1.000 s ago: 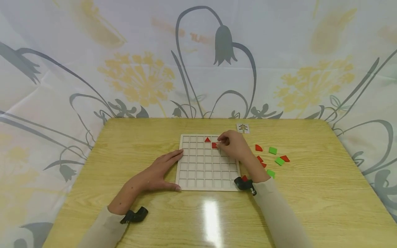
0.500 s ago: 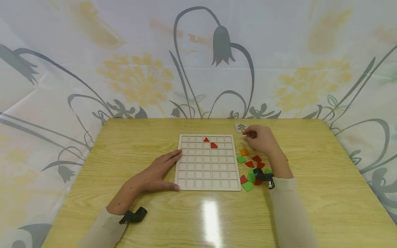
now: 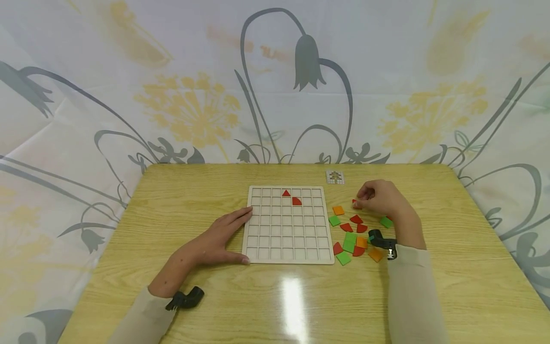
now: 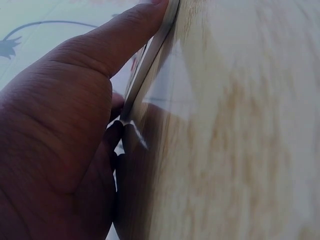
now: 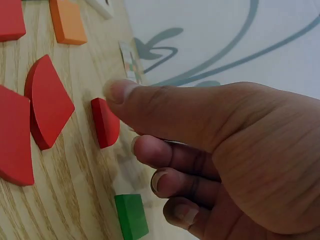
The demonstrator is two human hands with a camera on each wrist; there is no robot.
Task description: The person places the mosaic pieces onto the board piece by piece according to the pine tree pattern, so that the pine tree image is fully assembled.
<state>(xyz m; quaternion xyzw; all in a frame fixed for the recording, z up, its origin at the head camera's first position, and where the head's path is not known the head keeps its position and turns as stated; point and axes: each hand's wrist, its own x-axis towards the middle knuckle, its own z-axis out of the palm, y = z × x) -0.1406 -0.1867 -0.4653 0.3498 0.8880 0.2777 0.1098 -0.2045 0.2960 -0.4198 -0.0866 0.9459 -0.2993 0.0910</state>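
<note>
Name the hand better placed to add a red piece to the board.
Probably the right hand: it is at a red piece, while the left hand touches the left edge of the board.

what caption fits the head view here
Left grip against a gridded board, right grip at a red piece near other coloured pieces.

No readable text, card [image 3: 335, 177] seemingly too small

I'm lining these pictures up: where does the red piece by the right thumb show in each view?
Head: the red piece is right of centre, at the thumb of the right hand.
Left wrist: it cannot be made out there.
Right wrist: left of centre, just below the thumb tip.
Shared landmark: the wooden table, in all three views.
</note>
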